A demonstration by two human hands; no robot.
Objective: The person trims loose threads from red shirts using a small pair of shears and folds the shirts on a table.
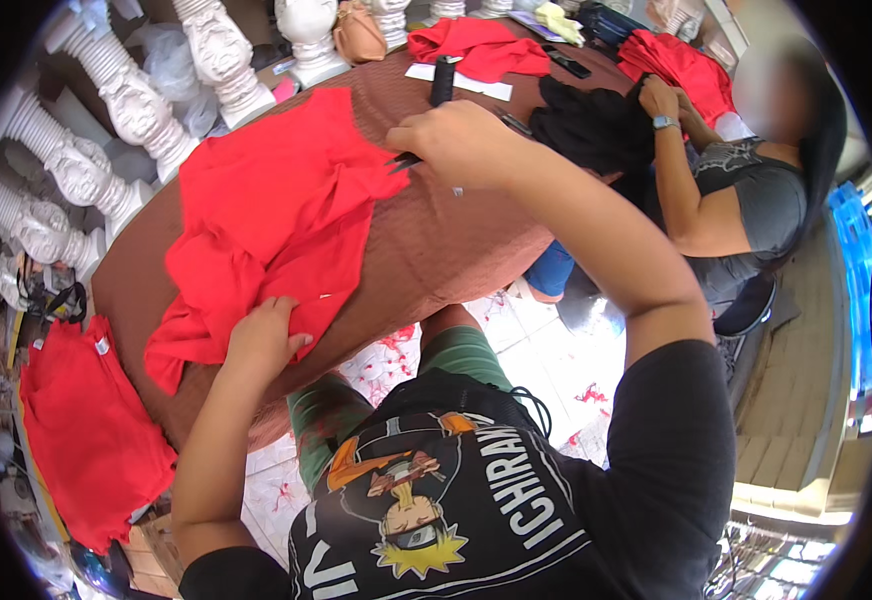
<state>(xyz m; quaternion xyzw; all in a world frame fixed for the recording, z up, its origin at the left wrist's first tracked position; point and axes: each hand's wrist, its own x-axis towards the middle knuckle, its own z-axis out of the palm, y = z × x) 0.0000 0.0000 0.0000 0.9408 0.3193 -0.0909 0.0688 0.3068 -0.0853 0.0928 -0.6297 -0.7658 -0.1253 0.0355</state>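
A red garment lies loosely spread and wrinkled over the brown-covered table in front of me. My left hand holds its near edge, with the thumb and fingers closed on the cloth. Beyond the garment's right side, my right hand is raised and closed around small dark thread snips. Their pointed blades stick out to the left, close to the red cloth. The handles are hidden in my fist.
A black thread spool stands by white paper. At the right, a co-worker handles black cloth. More red cloth lies at the back. Folded red garments are at left. White head-shaped statues line the far side.
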